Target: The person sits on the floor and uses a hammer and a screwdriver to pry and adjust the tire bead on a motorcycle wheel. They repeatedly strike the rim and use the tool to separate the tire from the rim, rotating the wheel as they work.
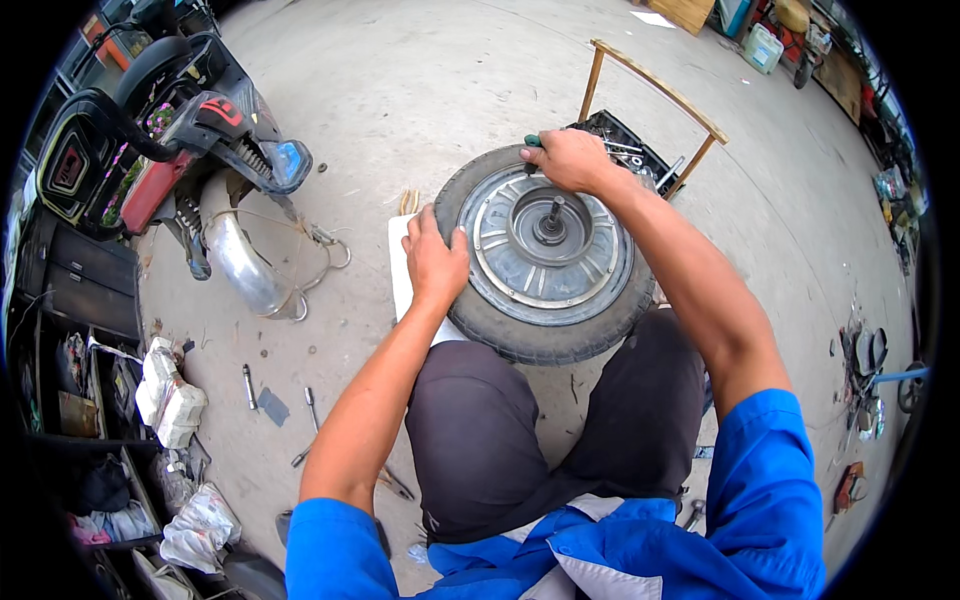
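A wheel with a black tyre and a grey metal hub lies flat in front of my knees. A threaded axle stands up from its centre. My left hand rests on the tyre's left side, fingers apart. My right hand is closed round a green-handled screwdriver above the wheel's far edge. The palm hides part of the handle, and the tip is hard to make out. A white board shows beside and partly under the wheel.
Beyond the wheel stands a toolbox with a wooden handle frame and loose tools. A partly stripped scooter stands at left. A socket wrench and pliers lie on the concrete floor. Shelves line the left edge.
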`<state>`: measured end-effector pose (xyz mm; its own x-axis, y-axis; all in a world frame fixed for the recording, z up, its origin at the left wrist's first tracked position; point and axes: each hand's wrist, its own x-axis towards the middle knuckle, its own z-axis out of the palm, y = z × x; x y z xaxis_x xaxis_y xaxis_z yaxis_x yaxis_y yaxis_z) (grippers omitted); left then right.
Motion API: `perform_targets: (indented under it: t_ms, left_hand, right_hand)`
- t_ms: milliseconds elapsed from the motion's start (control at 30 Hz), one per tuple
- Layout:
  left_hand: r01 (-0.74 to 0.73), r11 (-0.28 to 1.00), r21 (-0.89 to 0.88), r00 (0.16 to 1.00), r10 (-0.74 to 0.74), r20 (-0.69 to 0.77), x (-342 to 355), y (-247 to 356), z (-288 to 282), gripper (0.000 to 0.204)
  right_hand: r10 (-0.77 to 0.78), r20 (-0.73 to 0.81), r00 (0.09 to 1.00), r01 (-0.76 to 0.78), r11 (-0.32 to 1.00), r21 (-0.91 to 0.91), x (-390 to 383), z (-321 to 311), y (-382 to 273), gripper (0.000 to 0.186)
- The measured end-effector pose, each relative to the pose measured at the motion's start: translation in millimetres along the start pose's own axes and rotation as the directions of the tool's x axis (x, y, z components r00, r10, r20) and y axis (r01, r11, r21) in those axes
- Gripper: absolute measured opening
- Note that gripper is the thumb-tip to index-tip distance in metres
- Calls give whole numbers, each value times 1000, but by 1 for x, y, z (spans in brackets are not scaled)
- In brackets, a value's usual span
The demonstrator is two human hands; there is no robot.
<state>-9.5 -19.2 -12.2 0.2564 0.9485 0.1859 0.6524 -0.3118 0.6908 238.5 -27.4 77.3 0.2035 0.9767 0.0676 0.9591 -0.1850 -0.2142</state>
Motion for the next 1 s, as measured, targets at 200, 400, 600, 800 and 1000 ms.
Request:
perform_targets:
  t_ms: [200, 400, 600, 800, 1000]
  left_hand:
    - [-13, 1000, -4, 1000, 13, -1, 1, -2, 0, 64]
    - [-8, 1000, -1, 1000, 8, 0, 0, 0, -2, 64]
    - [-32, 999, -11, 999, 32, -17, 2, -4, 1, 64]
    - [-31, 999, -10, 999, 31, -23, 2, -3, 1, 64]
    - [-40, 999, -7, 999, 40, -29, 1, -4, 0, 63]
  right_hand:
    - [-105, -25, 994, 106, 992, 61, 9, 3, 14, 51]
    - [-93, -15, 996, 94, 952, 293, 14, -20, 2, 59]
    - [-313, 107, 944, 275, 922, 272, 22, -16, -21, 55]
    - [-370, 222, 902, 320, 919, 232, 22, -9, -33, 49]
    - [-353, 253, 901, 306, 930, 205, 24, -6, -34, 50]
